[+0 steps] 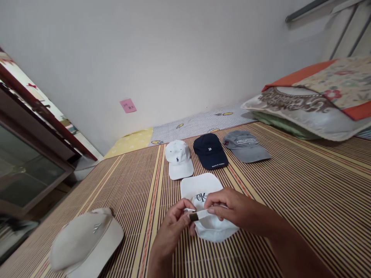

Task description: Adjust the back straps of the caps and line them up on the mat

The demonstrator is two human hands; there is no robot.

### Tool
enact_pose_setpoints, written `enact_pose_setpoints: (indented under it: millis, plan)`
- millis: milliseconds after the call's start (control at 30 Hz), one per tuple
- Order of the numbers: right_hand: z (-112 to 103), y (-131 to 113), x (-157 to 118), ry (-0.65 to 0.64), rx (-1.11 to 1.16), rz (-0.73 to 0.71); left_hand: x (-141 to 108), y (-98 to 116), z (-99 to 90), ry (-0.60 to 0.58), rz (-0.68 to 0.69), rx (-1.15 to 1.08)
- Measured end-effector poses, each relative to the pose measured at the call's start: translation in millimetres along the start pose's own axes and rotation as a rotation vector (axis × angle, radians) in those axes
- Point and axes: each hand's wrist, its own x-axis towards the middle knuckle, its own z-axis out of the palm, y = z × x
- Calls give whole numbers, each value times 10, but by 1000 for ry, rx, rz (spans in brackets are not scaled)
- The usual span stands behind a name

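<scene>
A white cap (217, 231) with dark CK lettering lies on the striped mat, its brim pointing away from me. My left hand (176, 220) pinches the back strap near its dark metal buckle (193, 216). On the other side, my right hand (224, 204) grips the white strap (203, 213) between thumb and fingers. Both hands cover part of the crown. Just beyond sit a white cap with a small dark logo (178, 156), a navy cap (210, 150) and a grey cap (245, 144), side by side.
A beige cap (87, 241) rests at the lower left of the striped mat (136, 185). Pillows (307, 106) are stacked at the back right against the wall. A pink note (128, 105) is stuck to the wall. A glass-paned cabinet (26, 166) stands at the left.
</scene>
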Motion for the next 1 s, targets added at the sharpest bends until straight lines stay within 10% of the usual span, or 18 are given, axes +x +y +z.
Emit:
enact_pose_setpoints:
  millis: [667, 1000]
  plan:
    - [110, -41, 50, -67, 252, 57, 21, 38, 103, 21, -24, 102]
    - [-358, 58, -222, 125, 60, 38, -4, -6, -35, 84, -48, 65]
